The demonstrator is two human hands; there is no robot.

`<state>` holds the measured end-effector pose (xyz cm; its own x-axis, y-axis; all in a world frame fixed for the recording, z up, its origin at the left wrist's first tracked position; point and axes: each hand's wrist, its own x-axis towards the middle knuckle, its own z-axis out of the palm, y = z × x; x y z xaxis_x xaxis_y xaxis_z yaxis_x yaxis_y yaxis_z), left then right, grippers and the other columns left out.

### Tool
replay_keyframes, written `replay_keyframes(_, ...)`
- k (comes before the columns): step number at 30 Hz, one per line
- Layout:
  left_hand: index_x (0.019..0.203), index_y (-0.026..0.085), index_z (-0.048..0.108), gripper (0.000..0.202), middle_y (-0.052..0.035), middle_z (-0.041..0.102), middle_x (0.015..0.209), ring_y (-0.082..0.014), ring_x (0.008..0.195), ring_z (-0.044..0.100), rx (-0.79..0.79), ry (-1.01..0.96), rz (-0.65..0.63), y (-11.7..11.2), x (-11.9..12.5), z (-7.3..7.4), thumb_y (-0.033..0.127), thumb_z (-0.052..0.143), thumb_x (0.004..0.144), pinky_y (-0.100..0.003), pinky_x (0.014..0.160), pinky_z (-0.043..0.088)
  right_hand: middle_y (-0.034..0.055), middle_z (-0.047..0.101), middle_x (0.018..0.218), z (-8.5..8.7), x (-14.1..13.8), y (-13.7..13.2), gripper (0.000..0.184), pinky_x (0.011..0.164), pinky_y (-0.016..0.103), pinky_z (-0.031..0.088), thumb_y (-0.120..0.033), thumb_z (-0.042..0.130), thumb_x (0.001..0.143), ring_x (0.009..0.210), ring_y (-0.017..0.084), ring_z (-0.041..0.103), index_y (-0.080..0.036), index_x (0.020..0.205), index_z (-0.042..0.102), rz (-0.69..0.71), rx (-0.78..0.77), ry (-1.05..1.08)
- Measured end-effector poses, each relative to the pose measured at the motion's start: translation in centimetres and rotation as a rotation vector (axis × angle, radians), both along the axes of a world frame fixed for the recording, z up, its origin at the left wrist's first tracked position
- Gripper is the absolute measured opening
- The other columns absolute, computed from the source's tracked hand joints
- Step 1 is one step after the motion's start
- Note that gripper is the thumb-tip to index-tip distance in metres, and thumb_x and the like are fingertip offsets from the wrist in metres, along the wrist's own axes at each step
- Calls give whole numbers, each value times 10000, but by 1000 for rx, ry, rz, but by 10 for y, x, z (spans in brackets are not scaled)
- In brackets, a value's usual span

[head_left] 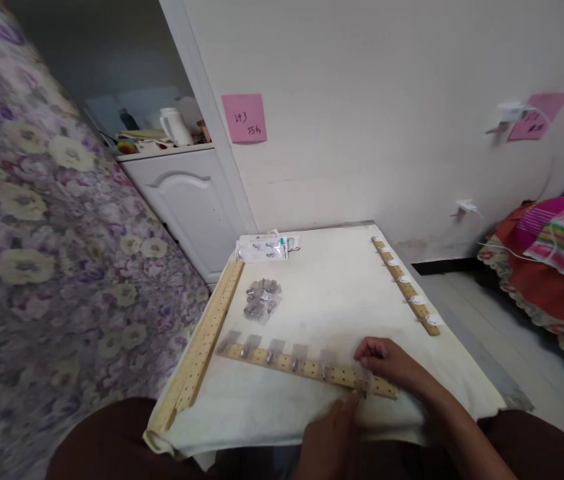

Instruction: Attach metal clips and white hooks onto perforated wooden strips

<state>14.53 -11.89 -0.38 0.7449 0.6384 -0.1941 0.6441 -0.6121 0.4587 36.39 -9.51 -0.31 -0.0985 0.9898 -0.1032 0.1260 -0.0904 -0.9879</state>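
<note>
A pale wooden strip with holes (307,367) lies across the near part of the cloth-covered table. Several small metal clips sit along it, each with a clear plastic piece standing behind. At its right end, my right hand (387,360) has its fingers curled and pinched at the edge of the last clear plastic piece (363,377). My left hand (329,430) comes from below, its fingertips together at the strip's near edge by that same piece. What the left fingertips hold is hidden or too small to make out.
A pile of clear plastic pieces with metal parts (262,299) lies left of centre. Stacked wooden strips (207,340) line the left edge, with packaged cards (262,248) at the far corner. Another strip with white tags (405,287) lies right. A floral curtain (62,233) hangs left.
</note>
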Motion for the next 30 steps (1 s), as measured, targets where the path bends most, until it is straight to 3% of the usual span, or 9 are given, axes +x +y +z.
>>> replay_keyframes(5,1413,240,286,625,-102,622,1131,-209,838,644,56,97,-9,0,4,-1,114,407,813,-273,676,489,-24,543,655,-1,-3,2,98,570,236,332,-199,549,684,598,109,457,-152,759,592,-25,-23,-27)
replay_keyframes(13,1440,170,236,653,-173,566,1199,-322,933,635,52,231,-35,2,6,10,116,389,807,-442,725,522,-35,528,621,-5,-8,5,90,552,233,327,-198,554,673,575,102,442,-157,744,592,-64,-35,-78)
replay_keyframes(19,1424,206,257,622,-142,579,1181,-288,932,647,60,250,-6,3,8,14,112,383,823,-403,747,532,-28,547,623,-3,-11,6,88,563,237,346,-189,542,676,585,114,469,-164,738,600,-82,-14,-152)
replay_keyframes(30,1437,188,221,643,-153,567,1193,-309,941,636,63,282,-42,5,10,15,122,383,819,-440,742,530,-36,542,601,-9,-14,8,87,549,230,347,-180,532,677,572,113,465,-172,729,601,-124,-3,-174)
